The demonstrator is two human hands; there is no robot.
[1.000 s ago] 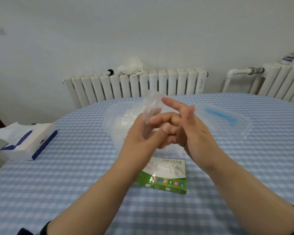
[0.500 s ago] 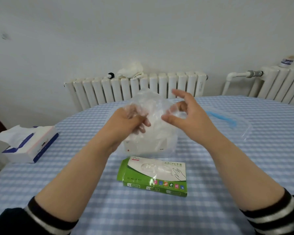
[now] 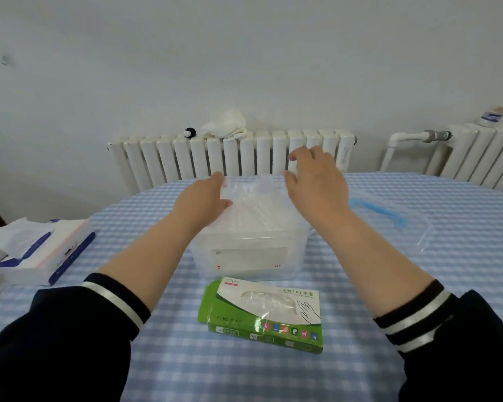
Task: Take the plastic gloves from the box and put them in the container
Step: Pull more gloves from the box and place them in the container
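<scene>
A clear plastic container [image 3: 246, 258] stands mid-table with a heap of clear plastic gloves [image 3: 257, 206] in it. My left hand [image 3: 205, 200] is at the container's left rim, thumb and fingers pinching the left edge of the top gloves. Above the right side of the container hovers my right hand [image 3: 317, 184], fingers spread and holding nothing. The green and white glove box [image 3: 265, 313] lies flat in front of the container, with gloves showing through its opening.
The container's clear lid [image 3: 389, 220] with a blue handle lies to the right. A tissue box [image 3: 39, 252] sits at the table's left edge. White radiators [image 3: 233, 158] stand behind the checked tablecloth [image 3: 273, 372].
Both hands moved forward and down from in front of me to the container, bringing the gloves onto the heap. My right hand let go and spread its fingers.
</scene>
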